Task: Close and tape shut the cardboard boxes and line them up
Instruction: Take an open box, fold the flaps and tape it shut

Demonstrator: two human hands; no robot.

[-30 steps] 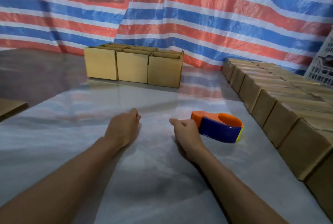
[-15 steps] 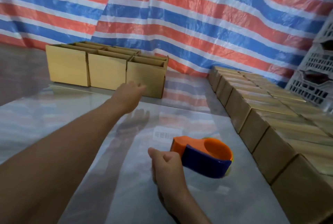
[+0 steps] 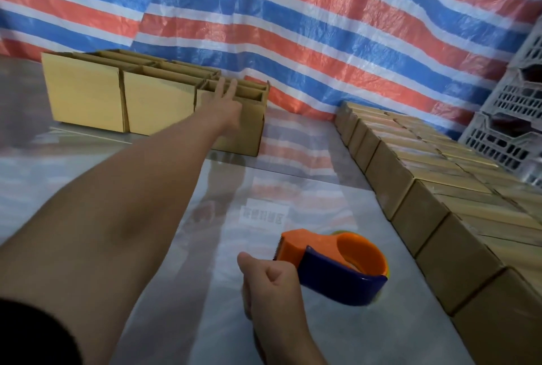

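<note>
At 11 o'clock on the bench (image 3: 176, 247), the left hand (image 3: 225, 102) is hovering, grip open and splayed, over the end open carton (image 3: 249, 133). It would be best clasping the near wall and sliding it closer. The carton's mouth is facing up, with its long axis seemingly lying 9-to-3. The right hand (image 3: 269, 279) is resting fisted and empty beside the tape dispenser (image 3: 337, 268).

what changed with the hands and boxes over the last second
The left hand left the table and reached forward to the rightmost open box at the back, fingers now spread at its near rim; it grips nothing yet. The right hand stayed a fist beside the tape dispenser, holding nothing. The dispenser and the closed boxes on the right did not move.
</note>
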